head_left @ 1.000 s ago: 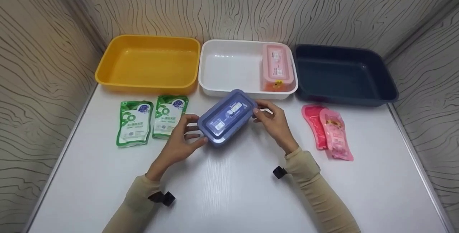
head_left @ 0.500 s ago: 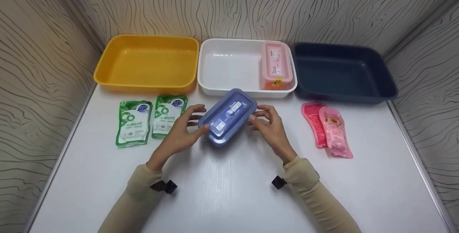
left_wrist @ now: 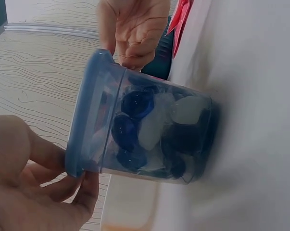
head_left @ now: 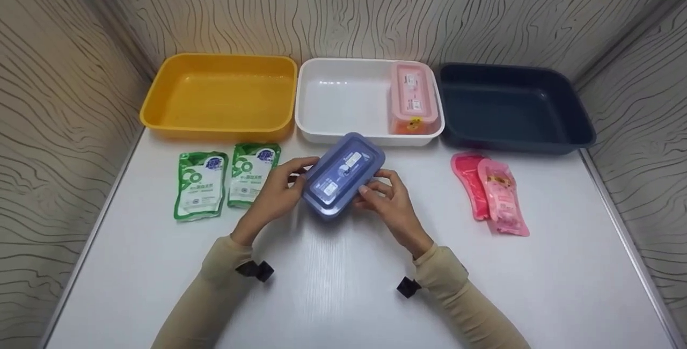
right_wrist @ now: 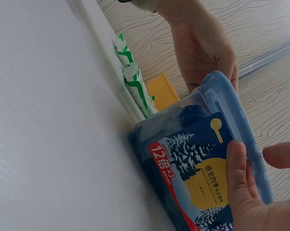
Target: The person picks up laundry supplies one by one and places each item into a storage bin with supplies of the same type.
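A blue-lidded box of laundry pods stands at a slant at the middle of the table, in front of the white bin. Its clear wall shows dark blue and whitish pods in the left wrist view; a printed label faces the right wrist camera. My left hand pinches the lid rim at the box's left side, thumb above and fingers beneath. At the right side, my right hand holds the rim, fingers on the wall under it. The base is at or very near the tabletop; I cannot tell whether it touches.
Along the back wall stand a yellow bin, a white bin with a pink-lidded box inside, and a navy bin. Two green-white pouches lie left; two pink-red packets overlap at right.
My right hand has slid down along the box's right side toward me. The left hand has shifted up and right along the rim to a closer hold. The box has hardly moved.
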`<move>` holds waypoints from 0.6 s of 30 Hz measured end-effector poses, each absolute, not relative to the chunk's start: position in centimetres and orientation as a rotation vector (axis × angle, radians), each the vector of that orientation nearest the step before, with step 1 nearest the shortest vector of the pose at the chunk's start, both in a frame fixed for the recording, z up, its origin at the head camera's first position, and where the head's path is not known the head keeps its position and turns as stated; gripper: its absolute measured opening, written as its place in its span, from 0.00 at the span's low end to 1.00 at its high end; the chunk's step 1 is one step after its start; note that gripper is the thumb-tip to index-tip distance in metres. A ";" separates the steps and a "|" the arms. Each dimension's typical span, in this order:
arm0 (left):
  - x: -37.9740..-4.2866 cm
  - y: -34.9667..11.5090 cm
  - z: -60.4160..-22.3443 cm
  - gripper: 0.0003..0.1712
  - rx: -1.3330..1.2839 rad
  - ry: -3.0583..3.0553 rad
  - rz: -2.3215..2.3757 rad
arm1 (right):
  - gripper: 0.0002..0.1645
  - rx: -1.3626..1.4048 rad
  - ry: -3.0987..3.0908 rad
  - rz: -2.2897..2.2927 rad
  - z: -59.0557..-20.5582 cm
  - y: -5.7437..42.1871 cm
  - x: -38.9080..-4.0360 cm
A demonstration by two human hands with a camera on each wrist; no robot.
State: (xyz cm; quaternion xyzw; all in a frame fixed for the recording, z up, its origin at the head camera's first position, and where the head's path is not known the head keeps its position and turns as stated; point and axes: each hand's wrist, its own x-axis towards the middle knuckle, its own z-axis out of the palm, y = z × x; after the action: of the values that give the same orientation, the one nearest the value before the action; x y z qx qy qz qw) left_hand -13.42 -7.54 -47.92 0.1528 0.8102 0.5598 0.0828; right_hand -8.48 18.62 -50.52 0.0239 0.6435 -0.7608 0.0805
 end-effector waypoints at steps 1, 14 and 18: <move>-13.4 -7.5 -47.9 0.28 0.455 2.422 1.671 | 0.30 0.063 1.910 -2.283 -50.5 18.5 -8.4; -12.8 -7.4 -47.8 0.27 0.463 2.445 1.664 | 0.25 0.072 1.923 -2.286 -50.3 18.6 -8.6; -12.4 -7.3 -47.7 0.26 0.467 2.449 1.660 | 0.26 0.067 1.932 -2.277 -50.2 18.9 -8.5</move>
State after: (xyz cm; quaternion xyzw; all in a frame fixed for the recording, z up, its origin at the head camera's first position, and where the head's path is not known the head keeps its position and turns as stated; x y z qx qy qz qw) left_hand -12.37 -7.26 -47.67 0.1554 0.8155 0.5527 0.0730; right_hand -8.50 18.88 -50.19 0.0224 0.6450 -0.7600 0.0774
